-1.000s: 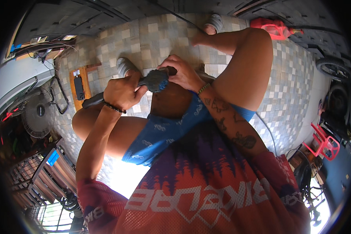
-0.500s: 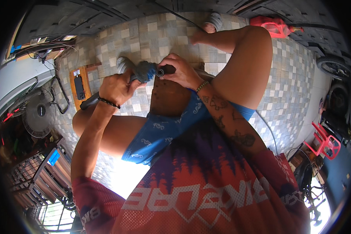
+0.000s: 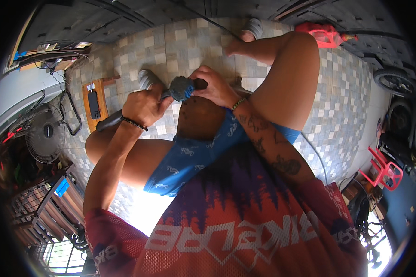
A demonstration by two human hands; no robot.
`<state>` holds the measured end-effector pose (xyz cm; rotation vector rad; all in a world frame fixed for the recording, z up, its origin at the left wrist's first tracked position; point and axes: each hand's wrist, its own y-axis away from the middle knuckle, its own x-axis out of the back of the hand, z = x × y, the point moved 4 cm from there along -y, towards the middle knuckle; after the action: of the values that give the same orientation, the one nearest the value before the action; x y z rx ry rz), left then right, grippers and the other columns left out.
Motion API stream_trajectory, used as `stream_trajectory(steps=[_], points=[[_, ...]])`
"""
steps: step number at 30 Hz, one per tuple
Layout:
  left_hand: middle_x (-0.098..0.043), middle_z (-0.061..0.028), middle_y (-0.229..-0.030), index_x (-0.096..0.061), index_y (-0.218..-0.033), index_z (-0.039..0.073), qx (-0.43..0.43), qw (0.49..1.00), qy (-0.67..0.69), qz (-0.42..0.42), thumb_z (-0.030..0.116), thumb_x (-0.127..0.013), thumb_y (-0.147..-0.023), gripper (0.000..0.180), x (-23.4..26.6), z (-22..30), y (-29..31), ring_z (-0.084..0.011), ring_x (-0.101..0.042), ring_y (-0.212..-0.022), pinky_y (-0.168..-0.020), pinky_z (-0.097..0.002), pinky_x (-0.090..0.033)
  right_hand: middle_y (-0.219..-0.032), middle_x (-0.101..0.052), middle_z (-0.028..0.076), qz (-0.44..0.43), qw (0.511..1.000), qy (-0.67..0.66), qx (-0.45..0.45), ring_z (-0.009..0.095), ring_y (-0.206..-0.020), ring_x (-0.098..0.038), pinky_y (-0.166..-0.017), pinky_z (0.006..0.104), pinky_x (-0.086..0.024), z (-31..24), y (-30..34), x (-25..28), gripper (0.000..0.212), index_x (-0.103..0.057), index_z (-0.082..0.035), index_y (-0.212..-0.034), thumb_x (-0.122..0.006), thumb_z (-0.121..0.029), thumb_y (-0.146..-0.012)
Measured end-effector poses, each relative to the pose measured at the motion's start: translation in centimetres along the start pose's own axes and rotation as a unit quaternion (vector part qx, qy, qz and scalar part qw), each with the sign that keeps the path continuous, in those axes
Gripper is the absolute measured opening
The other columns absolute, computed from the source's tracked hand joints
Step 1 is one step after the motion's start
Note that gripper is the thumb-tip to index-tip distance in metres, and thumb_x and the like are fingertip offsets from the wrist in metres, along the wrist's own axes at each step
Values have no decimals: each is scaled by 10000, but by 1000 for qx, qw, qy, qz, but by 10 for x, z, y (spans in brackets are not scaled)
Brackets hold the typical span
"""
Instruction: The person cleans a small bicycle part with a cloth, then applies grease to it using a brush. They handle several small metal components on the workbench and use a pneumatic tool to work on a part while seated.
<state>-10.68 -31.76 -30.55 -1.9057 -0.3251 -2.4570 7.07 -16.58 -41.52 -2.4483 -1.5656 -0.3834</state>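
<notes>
My left hand (image 3: 145, 107) is closed around a long dark-handled brush (image 3: 182, 87). Its round head has grey and blue bristles, and the handle runs back past my wrist. Across from it, my right hand (image 3: 213, 86) grips a dark cylindrical part (image 3: 200, 84) between thumb and fingers. The bristles sit against or just in front of this part and cover its near end, so I cannot tell if they touch. Both hands are above a brown wooden block (image 3: 196, 121) between my thighs.
At left are a low wooden stool (image 3: 88, 94) bearing a black power strip (image 3: 94, 104), and a fan (image 3: 45, 134). A red jug (image 3: 322, 35) lies at the far right. Further right are a bicycle wheel (image 3: 393, 81) and a red plastic chair (image 3: 384, 171).
The brush head has moved slightly right and nearer to me, now covering the round hollow end of the part that showed before. My right hand has barely moved.
</notes>
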Motion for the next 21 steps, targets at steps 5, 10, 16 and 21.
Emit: stream_trajectory(steps=[5,10,16,21], points=[[-724,-172,-681,-654,-1018,83,19,1000,14,-8,499,-739,-1005,425,-1,4,7,-412,-754,-664,-596,-527,-611,-1216,-669,136,12,1000,-21,5,352,-1160,-678,-1054,440,-553,-2,1,-1,431,-759,-83,-1199,-934,-195,-821],[-735,-188,-704,-667,-974,97,25,999,-22,-21,529,-717,-1018,437,-2,4,-2,-421,-762,-676,-605,-527,-616,-1199,-675,125,12,1000,-19,19,322,-1151,-683,-1041,417,-557,4,-2,-1,450,-767,-56,-1162,-966,-238,-802],[-710,-212,-664,-748,-1013,39,146,986,59,61,568,-661,-1072,539,45,-27,-12,-462,-741,-683,-628,-564,-586,-1388,-678,84,8,967,-203,-155,230,-1301,-661,-1106,375,-511,-7,-3,11,570,-736,-15,-1333,-970,-273,-881],[-697,-195,-636,-757,-947,35,157,977,90,116,592,-660,-1074,579,68,-39,-13,-454,-738,-664,-610,-523,-573,-1387,-680,65,-130,911,-310,-238,191,-1326,-651,-1168,348,-473,-26,-8,27,583,-659,-2,-1483,-846,-284,-1009]])
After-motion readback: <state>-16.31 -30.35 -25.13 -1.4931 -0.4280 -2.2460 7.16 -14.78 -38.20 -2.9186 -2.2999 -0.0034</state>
